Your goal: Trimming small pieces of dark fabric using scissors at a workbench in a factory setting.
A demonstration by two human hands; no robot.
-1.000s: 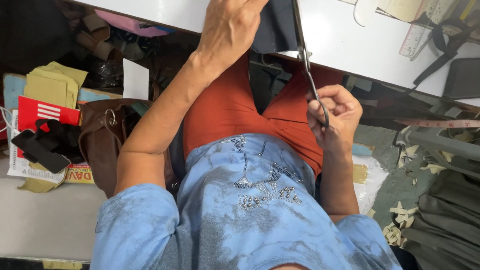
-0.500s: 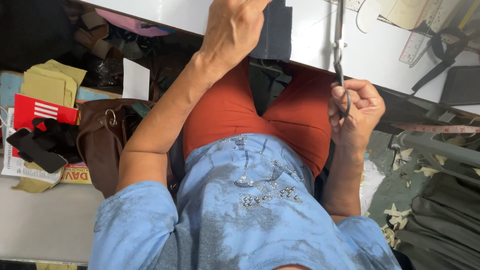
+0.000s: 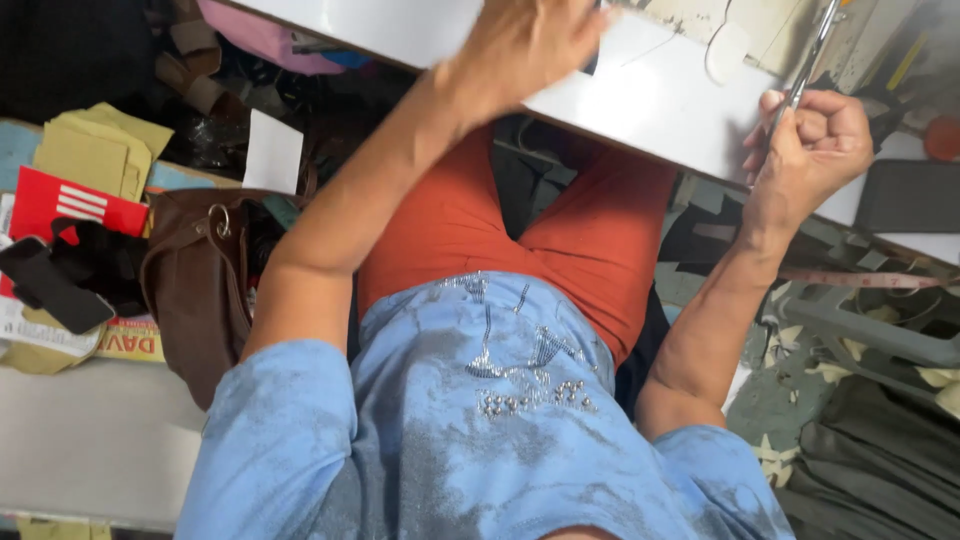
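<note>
Scissors (image 3: 812,50), one pair, sit in the right hand (image 3: 812,150) at the upper right of the head view, above the near edge of the white counter (image 3: 640,90); their long axis runs steeply from the fist up and slightly rightward, with the metal blades pointing away toward the top of the picture. The right fingers (image 3: 835,110) are curled tight around the handles. The left hand (image 3: 525,40) lies flat on the counter at the top centre, fingers spread over a dark piece of cloth (image 3: 592,62) of which only a small corner shows (the hand hides the rest). A white oval piece (image 3: 725,52) lies on the counter between the two hands. Below the counter are orange trousers and a blue top with silver beading. To the left stand one brown leather bag (image 3: 195,290), a stack of tan cut pieces (image 3: 95,150), a red card (image 3: 75,205) and a dark phone-shaped slab (image 3: 55,285). At the right, a measuring tape (image 3: 865,280) lies across green fabric scraps.
</note>
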